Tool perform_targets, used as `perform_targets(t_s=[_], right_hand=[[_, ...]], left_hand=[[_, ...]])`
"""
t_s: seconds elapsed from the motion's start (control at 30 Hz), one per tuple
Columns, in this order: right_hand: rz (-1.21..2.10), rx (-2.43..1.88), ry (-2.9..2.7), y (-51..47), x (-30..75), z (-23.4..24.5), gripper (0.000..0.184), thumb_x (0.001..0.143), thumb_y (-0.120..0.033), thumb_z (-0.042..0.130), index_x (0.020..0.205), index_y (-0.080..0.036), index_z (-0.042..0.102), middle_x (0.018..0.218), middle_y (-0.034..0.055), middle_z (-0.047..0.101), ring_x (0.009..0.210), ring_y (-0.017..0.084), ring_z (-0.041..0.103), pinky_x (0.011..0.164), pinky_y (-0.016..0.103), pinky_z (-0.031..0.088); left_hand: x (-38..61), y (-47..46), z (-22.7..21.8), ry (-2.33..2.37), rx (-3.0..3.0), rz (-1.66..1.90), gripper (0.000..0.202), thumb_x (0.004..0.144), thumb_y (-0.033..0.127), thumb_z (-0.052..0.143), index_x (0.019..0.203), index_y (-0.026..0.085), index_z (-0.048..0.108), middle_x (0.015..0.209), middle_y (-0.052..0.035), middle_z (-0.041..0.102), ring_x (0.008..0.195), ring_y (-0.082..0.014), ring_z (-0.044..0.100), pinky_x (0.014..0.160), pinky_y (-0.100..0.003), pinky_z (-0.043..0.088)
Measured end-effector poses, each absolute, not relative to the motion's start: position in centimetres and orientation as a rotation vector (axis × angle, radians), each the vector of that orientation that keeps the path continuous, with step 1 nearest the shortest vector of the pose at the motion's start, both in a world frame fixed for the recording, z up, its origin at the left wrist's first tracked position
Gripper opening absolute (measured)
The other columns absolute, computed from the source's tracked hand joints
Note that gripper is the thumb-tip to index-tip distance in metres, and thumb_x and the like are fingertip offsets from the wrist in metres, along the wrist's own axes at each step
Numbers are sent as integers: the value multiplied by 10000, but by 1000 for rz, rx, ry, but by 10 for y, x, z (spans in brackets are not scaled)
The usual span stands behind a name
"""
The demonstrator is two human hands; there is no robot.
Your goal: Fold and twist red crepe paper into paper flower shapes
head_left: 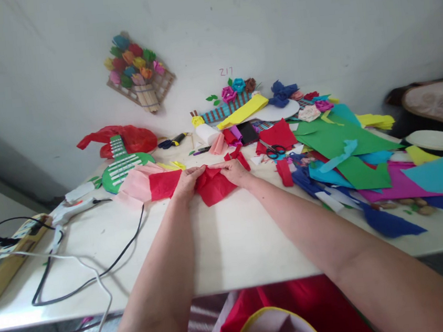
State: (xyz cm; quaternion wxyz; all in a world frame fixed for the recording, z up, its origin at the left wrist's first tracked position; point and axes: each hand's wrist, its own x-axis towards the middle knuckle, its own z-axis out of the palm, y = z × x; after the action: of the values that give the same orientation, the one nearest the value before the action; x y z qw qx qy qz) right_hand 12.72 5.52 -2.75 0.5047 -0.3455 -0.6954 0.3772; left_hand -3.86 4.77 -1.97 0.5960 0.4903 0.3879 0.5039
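A piece of red crepe paper (216, 186) is stretched between both hands above the middle of the table. My left hand (188, 181) pinches its left upper edge. At the right upper edge, my right hand (234, 171) pinches it with thumb and fingers. Another red sheet (164, 184) lies just left of my left hand, beside pale pink paper (132, 186). Past my right hand are a small red strip (284, 173) and black-handled scissors (275, 151), which lie by a red sheet (284, 134).
A glue gun (73, 210) with its cord and a yellow power strip (15, 256) occupy the left side. Behind them sits a green guitar-shaped craft (124, 165). Coloured paper sheets (344, 126) pile up at right. A paper-flower bouquet (134, 64) hangs on the wall.
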Motion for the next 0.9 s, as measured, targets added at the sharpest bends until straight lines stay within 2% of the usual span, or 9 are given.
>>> perform_targets(t_s=[0.27,0.43,0.57,0.9], right_hand=[[814,-869,-1756,57,126,-31,449,649,13,403,846,-233,723,902,-27,704,1011,155,608,992,324,405],[715,-901,-1825,61,126,-34,463,661,23,398,891,-222,717,936,-21,698,1009,149,610,972,296,425],[664,-882,-1860,63,126,-37,482,662,23,391,918,-230,711,947,-18,695,996,152,616,960,307,439],[581,-895,-1936,60,128,-34,497,656,42,395,915,-240,712,959,-20,692,1003,153,613,952,302,444]], left_hand=[[-38,49,-19,908,1092,1186,228,533,293,739,597,122,602,525,-16,607,495,-107,544,509,-215,413],[-38,52,-21,880,1079,1180,258,555,340,728,644,119,628,568,-33,640,540,-138,580,559,-237,449],[-37,50,-21,908,1080,1180,296,571,387,733,616,120,614,557,-50,637,534,-142,583,559,-242,449],[-36,50,-22,945,1071,1161,247,572,320,726,600,121,582,519,-18,602,496,-121,547,528,-235,429]])
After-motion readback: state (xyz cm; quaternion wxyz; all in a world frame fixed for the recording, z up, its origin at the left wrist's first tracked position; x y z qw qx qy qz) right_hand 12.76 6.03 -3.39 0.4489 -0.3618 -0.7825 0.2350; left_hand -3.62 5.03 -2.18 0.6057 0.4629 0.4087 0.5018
